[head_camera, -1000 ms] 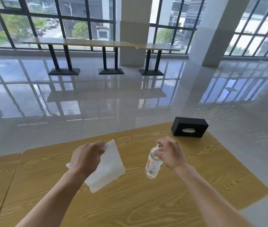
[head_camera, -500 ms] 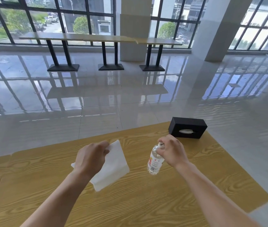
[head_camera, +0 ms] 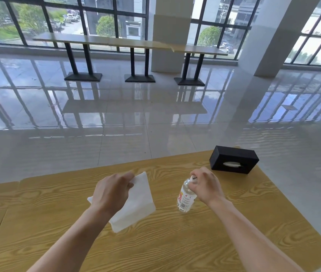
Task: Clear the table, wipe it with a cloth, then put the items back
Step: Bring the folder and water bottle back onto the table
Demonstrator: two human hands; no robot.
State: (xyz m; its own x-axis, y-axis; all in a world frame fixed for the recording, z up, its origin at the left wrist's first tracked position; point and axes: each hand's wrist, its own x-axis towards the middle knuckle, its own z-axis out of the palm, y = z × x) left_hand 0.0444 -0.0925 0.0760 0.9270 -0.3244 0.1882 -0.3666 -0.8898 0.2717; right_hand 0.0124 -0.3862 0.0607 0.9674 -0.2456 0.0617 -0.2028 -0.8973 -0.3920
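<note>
Bright daylight, wide-angle view.
Light comes in through the far windows. Hard glare and mirrored frame lines on the glossy floor. Only faint shadows on the table. Straight lines bow toward the edges; far detail is soft.

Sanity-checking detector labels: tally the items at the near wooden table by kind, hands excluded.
white cloth: 1, gripped by the left hand
clear plastic bottle: 1, gripped at the cap by the right hand
black tissue box: 1, on the wooden table, far right corner
Total: 3
</note>
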